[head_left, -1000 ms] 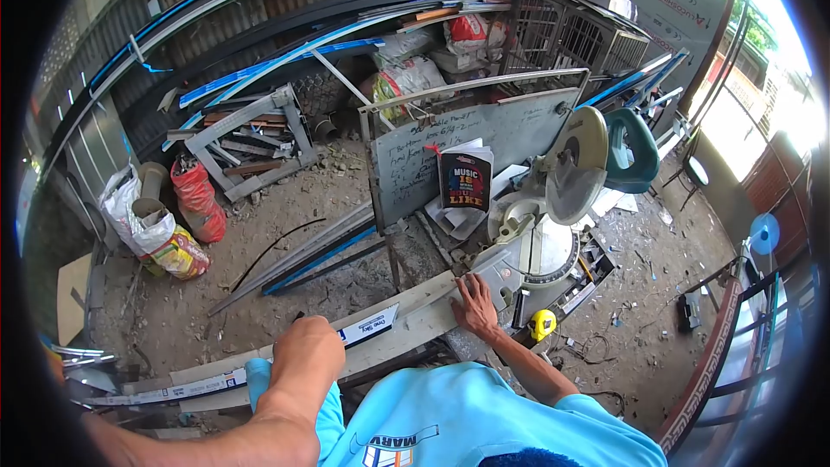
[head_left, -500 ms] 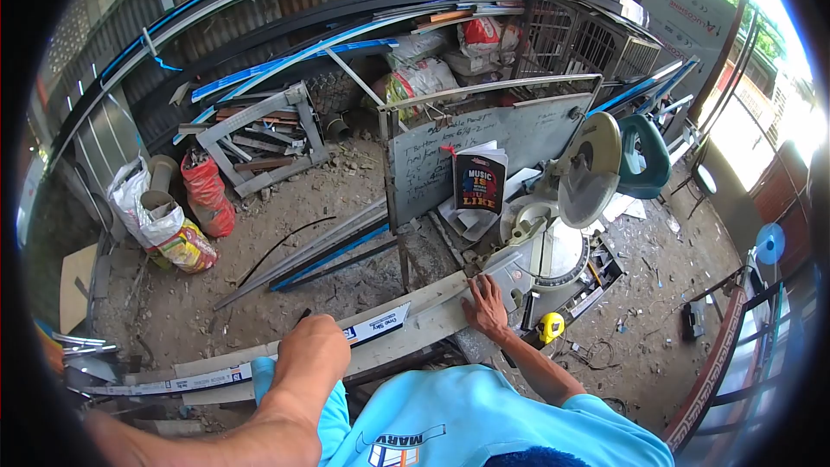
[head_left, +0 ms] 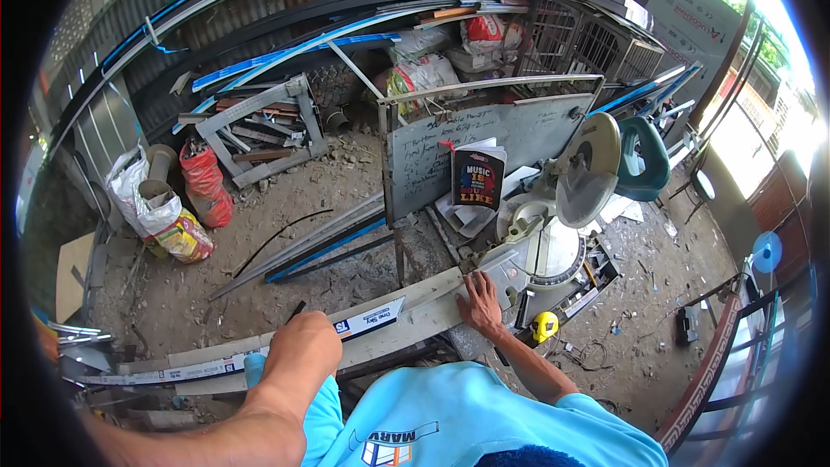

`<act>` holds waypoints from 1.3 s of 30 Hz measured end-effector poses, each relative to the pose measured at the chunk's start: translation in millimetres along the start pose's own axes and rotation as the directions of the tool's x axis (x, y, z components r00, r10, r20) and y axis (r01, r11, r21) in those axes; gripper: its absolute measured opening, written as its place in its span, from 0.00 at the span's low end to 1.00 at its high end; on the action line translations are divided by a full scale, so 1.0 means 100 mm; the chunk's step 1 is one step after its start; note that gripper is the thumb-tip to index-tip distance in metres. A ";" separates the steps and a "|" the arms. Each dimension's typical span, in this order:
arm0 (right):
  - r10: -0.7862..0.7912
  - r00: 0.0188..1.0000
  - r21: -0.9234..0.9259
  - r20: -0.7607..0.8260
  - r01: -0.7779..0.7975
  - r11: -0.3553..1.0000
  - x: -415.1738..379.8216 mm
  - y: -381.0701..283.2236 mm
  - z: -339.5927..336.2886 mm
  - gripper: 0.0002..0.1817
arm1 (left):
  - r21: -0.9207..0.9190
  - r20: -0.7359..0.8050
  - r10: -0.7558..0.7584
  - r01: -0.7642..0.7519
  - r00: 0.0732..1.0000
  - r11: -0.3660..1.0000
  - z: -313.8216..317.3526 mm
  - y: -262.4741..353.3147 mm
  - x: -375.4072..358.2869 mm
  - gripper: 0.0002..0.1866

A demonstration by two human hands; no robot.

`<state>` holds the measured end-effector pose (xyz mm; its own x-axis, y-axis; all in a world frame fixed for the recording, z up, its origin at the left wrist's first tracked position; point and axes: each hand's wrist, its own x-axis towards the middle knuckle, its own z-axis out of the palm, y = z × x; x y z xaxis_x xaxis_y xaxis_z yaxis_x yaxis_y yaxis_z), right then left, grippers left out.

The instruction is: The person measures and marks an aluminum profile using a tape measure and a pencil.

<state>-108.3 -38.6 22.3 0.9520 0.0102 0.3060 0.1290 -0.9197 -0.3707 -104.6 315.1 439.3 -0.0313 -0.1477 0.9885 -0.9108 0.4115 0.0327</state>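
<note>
My left hand (head_left: 304,348) is a closed fist over a long white-and-blue labelled strip (head_left: 372,318) that lies along a narrow wooden board (head_left: 437,301). A short dark tip (head_left: 298,307) sticks out beyond the fist; what it belongs to is hidden in the fingers. My right hand (head_left: 481,304) rests open, fingers spread, on the board's right end, beside the miter saw (head_left: 553,251). Between that hand and the saw's base sits a yellow tape measure (head_left: 545,327). The strip's cut end stops short of my right hand.
Behind the board stands a grey panel with handwriting (head_left: 415,164), a notebook (head_left: 478,175) leaning against it. Metal lengths (head_left: 311,251) lie on the littered ground. Filled sacks (head_left: 160,207), a red sack (head_left: 206,186) and a frame of scraps (head_left: 264,130) stand left.
The view has shifted slightly. My left fist and the strip's end sit a little further left and up in the picture. My right hand stays on the board, barely moved.
</note>
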 end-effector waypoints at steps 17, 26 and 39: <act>-0.023 0.999 -0.002 -0.039 0.023 1.000 0.00 -0.01 -0.01 0.30 | -0.042 -0.055 0.069 -0.071 0.996 0.997 -0.08 -0.13 -0.19 0.14; -0.015 1.000 0.003 -0.018 0.015 1.000 0.01 -0.02 -0.04 0.30 | -0.057 -0.084 0.108 -0.113 0.991 0.992 -0.11 -0.17 -0.27 0.14; -0.013 1.000 0.018 -0.023 0.013 1.000 0.01 -0.01 -0.02 0.28 | -0.077 -0.150 0.162 -0.175 0.975 0.981 -0.13 -0.27 -0.41 0.14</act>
<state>-108.3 -39.0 24.9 0.9436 0.0131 0.3308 0.1466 -0.9125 -0.3819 -73.4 321.9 400.1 -0.1167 0.0574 0.9915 -0.8566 0.4994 -0.1298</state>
